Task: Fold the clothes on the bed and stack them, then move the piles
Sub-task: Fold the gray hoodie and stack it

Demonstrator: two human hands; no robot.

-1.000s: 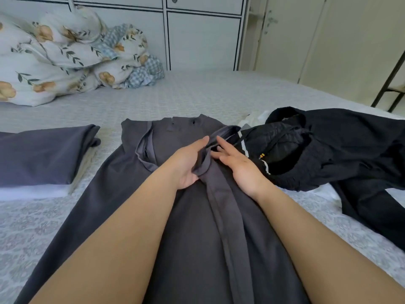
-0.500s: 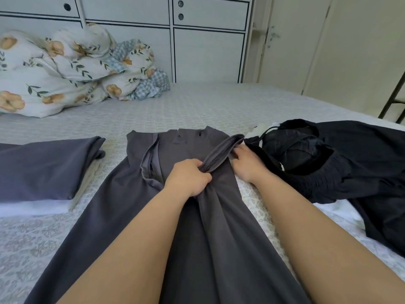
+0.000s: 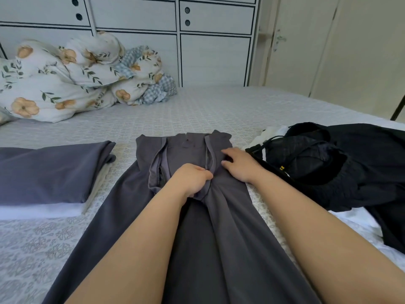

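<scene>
The bed (image 3: 197, 110) is carrying everything. Grey trousers (image 3: 230, 227) are lying flat down its middle, waistband away from the person. A crumpled black garment (image 3: 361, 163) is lying on the right, and a folded grey piece (image 3: 48, 172) is sitting on the left upon a folded white one (image 3: 39, 210). A floral duvet (image 3: 72, 80) is lying bunched at the back. The left hand (image 3: 191, 178) is pinching a central fold of the trousers — fingers curled. The right hand (image 3: 240, 164) is pressing the trousers flat — fingers extended, grasping nothing.
</scene>
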